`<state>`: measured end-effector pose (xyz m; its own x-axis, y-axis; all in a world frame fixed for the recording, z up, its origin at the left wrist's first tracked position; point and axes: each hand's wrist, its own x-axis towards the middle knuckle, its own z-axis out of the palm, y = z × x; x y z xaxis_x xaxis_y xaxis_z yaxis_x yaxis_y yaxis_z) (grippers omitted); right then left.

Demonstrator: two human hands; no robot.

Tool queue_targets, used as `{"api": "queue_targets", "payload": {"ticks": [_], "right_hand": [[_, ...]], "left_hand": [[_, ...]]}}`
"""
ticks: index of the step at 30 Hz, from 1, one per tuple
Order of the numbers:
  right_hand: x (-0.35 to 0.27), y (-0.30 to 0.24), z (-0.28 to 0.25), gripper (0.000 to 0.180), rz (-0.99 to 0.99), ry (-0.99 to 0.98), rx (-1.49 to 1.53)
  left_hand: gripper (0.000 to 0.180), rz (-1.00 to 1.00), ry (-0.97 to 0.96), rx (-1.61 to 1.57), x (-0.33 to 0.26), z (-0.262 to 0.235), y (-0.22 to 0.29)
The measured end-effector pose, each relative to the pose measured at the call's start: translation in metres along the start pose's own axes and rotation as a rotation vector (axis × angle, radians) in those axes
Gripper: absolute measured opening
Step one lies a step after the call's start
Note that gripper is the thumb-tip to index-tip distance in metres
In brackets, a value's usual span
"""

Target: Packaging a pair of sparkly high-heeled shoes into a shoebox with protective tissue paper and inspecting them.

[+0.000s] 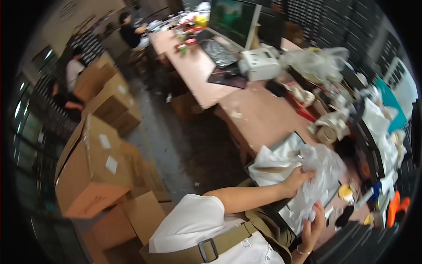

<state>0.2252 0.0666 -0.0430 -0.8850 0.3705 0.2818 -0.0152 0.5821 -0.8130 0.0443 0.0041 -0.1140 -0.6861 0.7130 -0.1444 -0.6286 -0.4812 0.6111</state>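
Observation:
A crumpled clear plastic bag (323,169) is stretched between my two hands above the workbench. My left hand (297,181) grips the bag's near left side, its fingers closed on the film. Lower and closer to me, my right hand (314,226) pinches the bag's bottom end, with a bracelet on that wrist. Whether anything lies inside the bag I cannot tell. Under and beside it are white plastic sheets or pouches (274,165) on a dark-edged flat surface, partly hidden by the bag and my left arm.
On the pink bench (259,115) stand a white label printer (259,64), a keyboard (218,53) and a monitor (233,22). Orange-handled scissors (394,209) and a tape roll (327,133) lie at the right. Cardboard boxes (94,176) are stacked at the left; several people are farther back.

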Motion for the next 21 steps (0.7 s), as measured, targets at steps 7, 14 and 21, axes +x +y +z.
{"api": "queue_targets", "payload": {"ticks": [7,14,21], "right_hand": [[0.002,0.009,0.005,0.047,0.213,0.139,0.389],[-0.012,0.047,0.023,0.033,0.290,0.231,0.401],[-0.002,0.085,-0.040,0.028,0.226,0.889,1.012]], "left_hand": [[0.034,0.235,-0.125,0.300,-0.042,0.009,0.040],[0.032,0.367,-0.272,0.511,-0.055,0.011,0.046],[0.035,0.060,0.431,-0.055,-0.031,-0.050,0.091]]}}
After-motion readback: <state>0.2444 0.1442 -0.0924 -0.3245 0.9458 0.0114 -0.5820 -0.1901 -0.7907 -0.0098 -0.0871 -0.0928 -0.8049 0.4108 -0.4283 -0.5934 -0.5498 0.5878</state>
